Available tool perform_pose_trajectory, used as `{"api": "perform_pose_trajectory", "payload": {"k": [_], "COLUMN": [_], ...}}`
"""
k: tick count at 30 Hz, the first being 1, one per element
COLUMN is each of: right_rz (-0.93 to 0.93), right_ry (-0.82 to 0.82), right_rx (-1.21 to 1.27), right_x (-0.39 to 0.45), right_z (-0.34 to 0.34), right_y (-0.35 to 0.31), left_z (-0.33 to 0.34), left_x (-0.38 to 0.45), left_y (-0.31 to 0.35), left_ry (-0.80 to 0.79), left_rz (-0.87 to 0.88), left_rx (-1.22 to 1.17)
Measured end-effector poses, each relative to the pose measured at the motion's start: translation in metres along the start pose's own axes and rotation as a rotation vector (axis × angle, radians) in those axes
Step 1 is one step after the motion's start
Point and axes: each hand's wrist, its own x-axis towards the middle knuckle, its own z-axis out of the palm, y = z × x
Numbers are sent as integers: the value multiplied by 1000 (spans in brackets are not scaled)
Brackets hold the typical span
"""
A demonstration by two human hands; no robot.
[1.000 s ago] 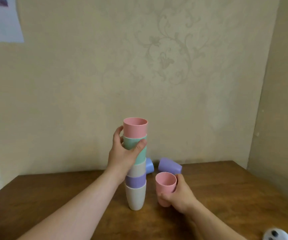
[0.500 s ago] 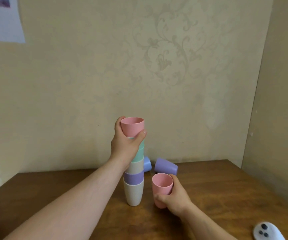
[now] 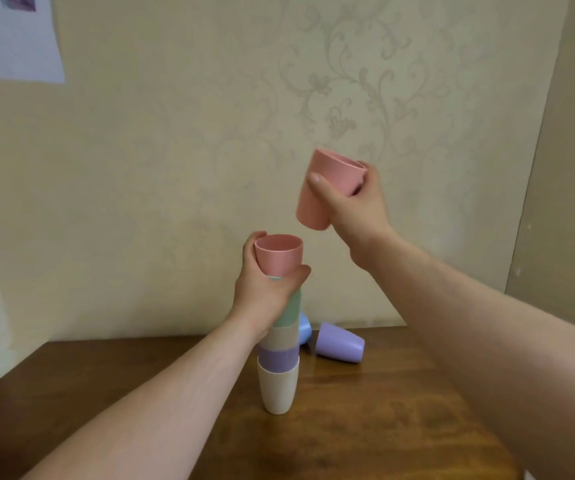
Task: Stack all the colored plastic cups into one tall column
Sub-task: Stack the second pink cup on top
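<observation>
Stack of five cups is standing near-centre on table, left hand gripping its top, right hand clasping pink cup above-right, purple cup and blue cup lying behind, waiting.

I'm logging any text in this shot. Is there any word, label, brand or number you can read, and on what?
None can be read.
Paper sheet on the wall: small printed pictures only, too blurred for any text.
Cups, such as the raised pink cup: plain, no visible markings.
</observation>
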Motion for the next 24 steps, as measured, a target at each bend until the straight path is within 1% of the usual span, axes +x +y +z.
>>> {"api": "perform_pose_trajectory", "payload": {"k": [3, 6, 8, 10, 14, 18, 24], "right_rz": [24, 94, 138, 165, 192, 201, 220], "right_ry": [-169, -256, -302, -310, -312, -325, -368], "right_rx": [-65, -191, -215, -172, -118, -116, -75], "right_x": [0, -8, -16, -23, -27, -25, -22], "right_z": [26, 43, 46, 47, 46, 44, 43], "right_y": [-9, 14, 36, 52, 58, 63, 70], "left_z": [2, 2, 0, -4, -5, 6, 9], "left_x": [2, 3, 2, -2, -4, -1, 3], "left_y": [1, 2, -1, -4, -8, -4, -11], "left_ry": [1, 4, -6, -45, -55, 17, 25], "left_rz": [-22, -12, 30, 67, 71, -17, -19], "left_rx": [25, 33, 30, 40, 42, 51, 34]}}
